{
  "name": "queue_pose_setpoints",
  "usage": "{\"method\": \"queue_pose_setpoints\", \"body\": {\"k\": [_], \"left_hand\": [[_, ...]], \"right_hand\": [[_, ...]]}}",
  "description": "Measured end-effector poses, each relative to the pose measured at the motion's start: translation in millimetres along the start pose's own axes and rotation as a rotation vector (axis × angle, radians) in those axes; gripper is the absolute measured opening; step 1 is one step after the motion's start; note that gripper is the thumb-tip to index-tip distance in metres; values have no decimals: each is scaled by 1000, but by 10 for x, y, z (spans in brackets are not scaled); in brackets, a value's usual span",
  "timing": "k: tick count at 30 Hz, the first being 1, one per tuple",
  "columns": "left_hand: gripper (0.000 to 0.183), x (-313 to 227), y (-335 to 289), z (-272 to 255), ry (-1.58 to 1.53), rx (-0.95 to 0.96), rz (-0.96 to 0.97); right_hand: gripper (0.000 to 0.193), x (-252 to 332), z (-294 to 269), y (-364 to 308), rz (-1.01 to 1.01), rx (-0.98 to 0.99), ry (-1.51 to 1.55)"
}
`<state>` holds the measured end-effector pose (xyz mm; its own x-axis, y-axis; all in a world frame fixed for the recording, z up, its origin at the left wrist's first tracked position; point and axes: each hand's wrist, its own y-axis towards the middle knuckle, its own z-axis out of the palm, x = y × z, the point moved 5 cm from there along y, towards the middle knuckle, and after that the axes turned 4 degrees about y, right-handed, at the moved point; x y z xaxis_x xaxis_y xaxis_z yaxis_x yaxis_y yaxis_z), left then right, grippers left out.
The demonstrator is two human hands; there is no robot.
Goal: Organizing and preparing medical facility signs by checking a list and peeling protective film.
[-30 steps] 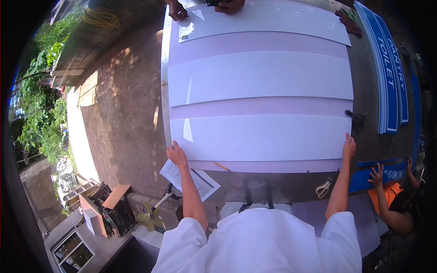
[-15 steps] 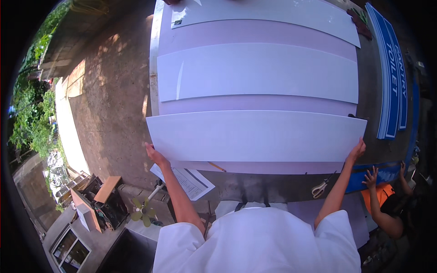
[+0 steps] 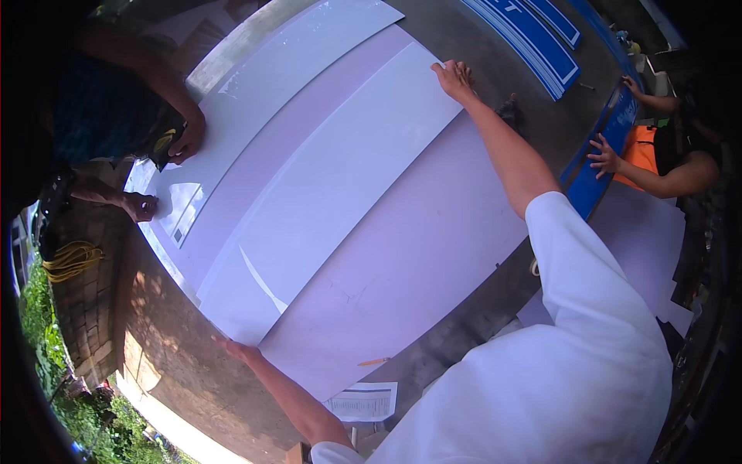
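Observation:
A long white panel [image 3: 363, 174] stretches between my two hands, slanting across the pale purple sheet [image 3: 402, 255]. My left hand [image 3: 241, 350] grips its near left end, fingers partly hidden at the edge. At the opposite end, my right hand [image 3: 456, 81] is closed round the corner. A thin strip of another white panel's edge shows along the far side of the held one, which lies over or very close to it; I cannot tell whether they touch. Farther off rests another white panel [image 3: 286, 85], with a small dark square near one corner.
A co-worker's hands [image 3: 185, 143] are at the far panel, one by a dark and yellow object. Another person's hand [image 3: 607, 157] is near a blue panel [image 3: 614, 139] at right. Blue signs [image 3: 533, 46] lie beyond. A pencil [image 3: 374, 362] and printed paper [image 3: 365, 402] are near me.
My hands have carried the white panel away from me, over the middle panel's place, baring the purple sheet nearer me. The view has turned, and the far co-worker's arms now show more.

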<state>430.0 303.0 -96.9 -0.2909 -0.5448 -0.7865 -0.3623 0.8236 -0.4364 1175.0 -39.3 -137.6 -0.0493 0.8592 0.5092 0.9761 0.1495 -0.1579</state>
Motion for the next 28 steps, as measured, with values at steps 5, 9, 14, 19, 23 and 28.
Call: {"method": "queue_pose_setpoints", "body": {"k": [5, 9, 14, 19, 23, 28], "left_hand": [[78, 27, 338, -134, 98, 53, 71], [73, 12, 433, -148, 312, 150, 178], [72, -119, 102, -143, 621, 95, 175], [71, -241, -1003, 183, 790, -102, 499], [62, 174, -2873, 1183, 581, 467, 775], [65, 1075, -5495, 1948, 557, 1276, 1035]], "right_hand": [[73, 90, 194, 33, -49, 42, 20], [76, 90, 150, 17, -56, 63, 17], [82, 192, -210, -667, -329, 44, -106], [48, -485, -1254, -2543, -748, 419, -27], [27, -2136, -2401, -4429, -145, 504, 170], [20, -3610, -3465, -6978, 317, -69, -48]]}}
